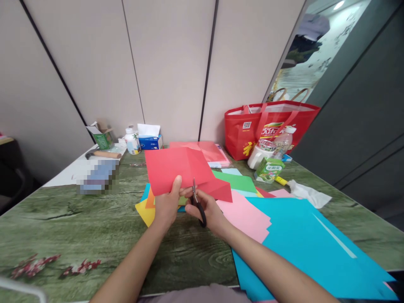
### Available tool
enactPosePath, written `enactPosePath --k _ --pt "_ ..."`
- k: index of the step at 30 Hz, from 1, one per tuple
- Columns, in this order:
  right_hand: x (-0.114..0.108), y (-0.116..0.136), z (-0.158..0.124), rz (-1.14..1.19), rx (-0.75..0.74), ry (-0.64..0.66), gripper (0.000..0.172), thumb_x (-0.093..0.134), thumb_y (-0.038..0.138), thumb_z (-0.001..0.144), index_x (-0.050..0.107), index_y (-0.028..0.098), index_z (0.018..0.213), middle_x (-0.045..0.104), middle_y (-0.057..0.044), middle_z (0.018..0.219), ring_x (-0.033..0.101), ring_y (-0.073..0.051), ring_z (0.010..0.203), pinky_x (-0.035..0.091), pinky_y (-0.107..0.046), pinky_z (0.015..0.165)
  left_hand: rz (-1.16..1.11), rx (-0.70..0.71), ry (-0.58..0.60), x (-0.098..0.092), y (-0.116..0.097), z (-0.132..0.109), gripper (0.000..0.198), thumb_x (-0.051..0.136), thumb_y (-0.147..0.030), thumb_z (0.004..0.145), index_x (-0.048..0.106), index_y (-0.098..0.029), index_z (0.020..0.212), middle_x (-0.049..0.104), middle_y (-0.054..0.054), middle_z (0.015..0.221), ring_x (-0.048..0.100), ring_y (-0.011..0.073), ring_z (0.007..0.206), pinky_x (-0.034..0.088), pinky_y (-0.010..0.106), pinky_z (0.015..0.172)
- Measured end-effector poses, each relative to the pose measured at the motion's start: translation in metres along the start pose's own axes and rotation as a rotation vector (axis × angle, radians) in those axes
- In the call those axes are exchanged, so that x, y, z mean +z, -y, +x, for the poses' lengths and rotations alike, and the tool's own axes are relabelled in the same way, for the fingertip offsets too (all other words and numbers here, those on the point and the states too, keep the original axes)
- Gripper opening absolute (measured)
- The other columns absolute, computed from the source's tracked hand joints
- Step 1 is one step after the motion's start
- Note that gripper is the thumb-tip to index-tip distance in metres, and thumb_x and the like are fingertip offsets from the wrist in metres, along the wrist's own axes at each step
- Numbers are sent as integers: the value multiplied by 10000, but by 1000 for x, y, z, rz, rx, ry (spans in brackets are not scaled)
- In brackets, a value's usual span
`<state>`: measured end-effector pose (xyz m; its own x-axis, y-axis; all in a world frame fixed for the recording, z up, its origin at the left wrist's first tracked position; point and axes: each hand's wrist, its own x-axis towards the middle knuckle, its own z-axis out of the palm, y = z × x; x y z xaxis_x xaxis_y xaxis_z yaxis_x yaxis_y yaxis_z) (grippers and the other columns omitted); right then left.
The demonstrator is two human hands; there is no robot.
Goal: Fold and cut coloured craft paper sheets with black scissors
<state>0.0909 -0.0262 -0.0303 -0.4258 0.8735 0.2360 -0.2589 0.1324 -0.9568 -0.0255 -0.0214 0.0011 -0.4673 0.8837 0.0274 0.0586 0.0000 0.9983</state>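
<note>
My left hand (167, 204) is closed on the lower edge of a red paper sheet (176, 168), holding it up over the green wood-grain table (78, 227). My right hand (210, 210) grips black-handled scissors (197, 202), whose blades point up into the bottom edge of the red sheet. A flap of the red sheet hangs to the right of the blades. Both hands meet just above a small pile of coloured papers.
Large blue sheets (309, 248) and pink sheets (249, 214) lie at right, yellow, orange and green paper near the hands. A red tote bag (268, 126), plastic bottle (282, 143), green carton (268, 169), tissue box (150, 141), small bottle (131, 141) and hammer (102, 154) stand at the back.
</note>
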Motion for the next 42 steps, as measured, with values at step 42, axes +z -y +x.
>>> enactPosePath --k 42 --pt "0 -10 0 -7 53 -66 399 741 475 603 517 196 781 490 64 530 438 -89 467 342 -230 474 -245 -54 121 1 -4 -3 330 609 -442 725 640 -122 801 727 125 778 694 248 710 525 326 698"
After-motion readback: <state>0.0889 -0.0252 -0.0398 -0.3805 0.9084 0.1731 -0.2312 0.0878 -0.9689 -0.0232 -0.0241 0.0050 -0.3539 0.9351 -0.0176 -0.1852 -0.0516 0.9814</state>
